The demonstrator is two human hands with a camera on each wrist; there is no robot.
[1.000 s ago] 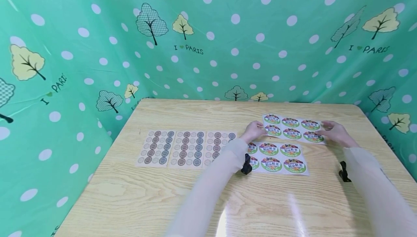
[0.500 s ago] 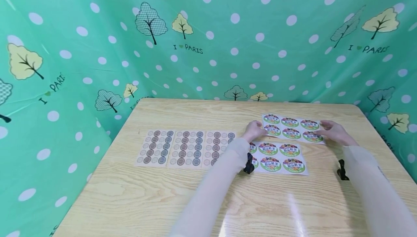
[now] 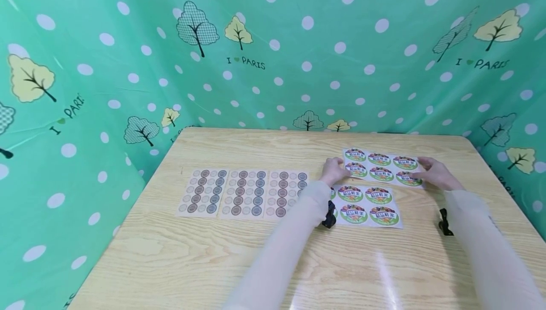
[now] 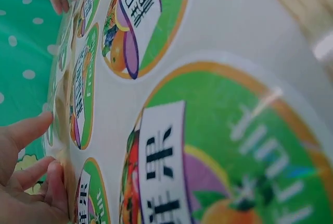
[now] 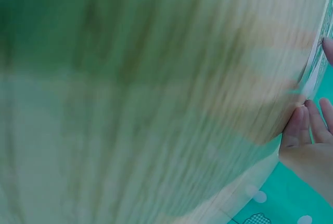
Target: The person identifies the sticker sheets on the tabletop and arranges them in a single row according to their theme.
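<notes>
A white sheet of oval fruit stickers [image 3: 381, 167] lies toward the back right of the table. At its left edge, my left hand [image 3: 334, 171] touches it, with thumb and fingers apart in the left wrist view. My right hand [image 3: 438, 173] is at the opposite edge, its thumb over the sheet and its fingertips at the border. Just in front, a second fruit sticker sheet [image 3: 365, 205] lies partly hidden by my left forearm. Sticker sheet [image 4: 223, 15] fills much of the left wrist view. The right wrist view shows my right hand [image 5: 312, 156] at the far right.
Three sheets of small round brown and grey stickers stand in a row on the left: the first [image 3: 203, 194], the second [image 3: 243, 194] and the third [image 3: 285, 189], partly covered by my sleeve. A green dotted curtain [image 3: 273, 87] surrounds the wooden table [image 3: 170, 262].
Both hands stay at the sheet's two edges. My left forearm shifts slightly right and my right wrist slightly left. The sticker sheets show no clear movement on the table.
</notes>
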